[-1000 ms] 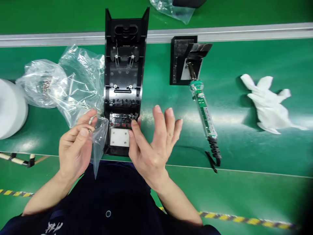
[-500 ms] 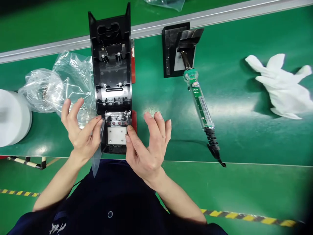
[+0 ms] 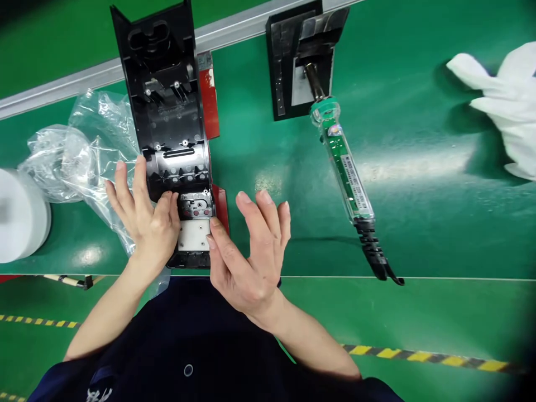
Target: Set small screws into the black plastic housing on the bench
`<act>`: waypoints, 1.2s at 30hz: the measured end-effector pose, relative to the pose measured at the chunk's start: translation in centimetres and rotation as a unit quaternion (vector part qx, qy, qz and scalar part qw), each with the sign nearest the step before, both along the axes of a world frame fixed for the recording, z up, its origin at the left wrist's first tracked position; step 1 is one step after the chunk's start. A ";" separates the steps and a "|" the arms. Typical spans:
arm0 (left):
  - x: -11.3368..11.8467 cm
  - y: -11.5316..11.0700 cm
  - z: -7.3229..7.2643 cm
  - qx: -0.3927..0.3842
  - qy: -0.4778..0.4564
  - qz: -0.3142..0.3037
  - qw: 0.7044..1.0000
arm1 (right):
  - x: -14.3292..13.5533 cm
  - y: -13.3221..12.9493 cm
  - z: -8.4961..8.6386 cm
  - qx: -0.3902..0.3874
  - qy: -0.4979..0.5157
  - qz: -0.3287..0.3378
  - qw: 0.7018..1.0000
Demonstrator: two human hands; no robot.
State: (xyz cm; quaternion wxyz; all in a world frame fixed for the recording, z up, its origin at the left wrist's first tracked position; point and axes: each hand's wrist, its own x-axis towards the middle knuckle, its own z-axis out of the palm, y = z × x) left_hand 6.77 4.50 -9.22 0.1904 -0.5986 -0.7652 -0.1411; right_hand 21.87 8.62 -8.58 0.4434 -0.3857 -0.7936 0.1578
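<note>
A long black plastic housing (image 3: 165,111) lies open side up on the green belt, with a small white plate (image 3: 193,235) and metal contacts at its near end. My left hand (image 3: 144,215) rests flat against the housing's left side, thumb on the contact area, fingers apart. My right hand (image 3: 249,254) is at the housing's right side, thumb touching the edge by the white plate, the other fingers spread and raised. Neither hand holds anything. A red piece (image 3: 208,95) shows under the housing's right edge.
Crumpled clear plastic bags (image 3: 84,151) lie left of the housing, beside a white roll (image 3: 20,215). A green-handled electric screwdriver (image 3: 345,173) lies to the right, its tip in a black fixture (image 3: 293,61). A white glove (image 3: 508,103) lies at the far right. A metal rail (image 3: 62,86) borders the belt.
My left hand has let go of the clear bag and moved right onto the housing's left side. The view has swung, so everything appears tilted and shifted left.
</note>
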 end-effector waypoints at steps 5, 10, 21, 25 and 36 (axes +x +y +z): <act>0.3 0.1 -0.1 -0.002 0.006 0.004 1.000 | -0.1 0.1 -0.4 0.011 0.010 -0.029 0.999; 0.3 -0.1 0.2 -0.015 0.013 0.011 1.000 | 0.3 0.2 -0.3 -0.002 -0.018 -0.009 1.000; 0.6 -1.8 1.7 -0.020 -0.014 -0.028 0.999 | 0.1 0.4 -0.4 -0.009 -0.005 -0.011 1.000; 0.4 -2.0 1.4 -0.041 -0.031 -0.030 0.998 | 0.0 0.4 -0.5 -0.016 -0.015 0.000 1.000; 0.1 -2.3 1.1 -0.049 -0.051 -0.032 0.997 | -2.0 0.4 -0.2 0.000 -0.189 0.010 0.982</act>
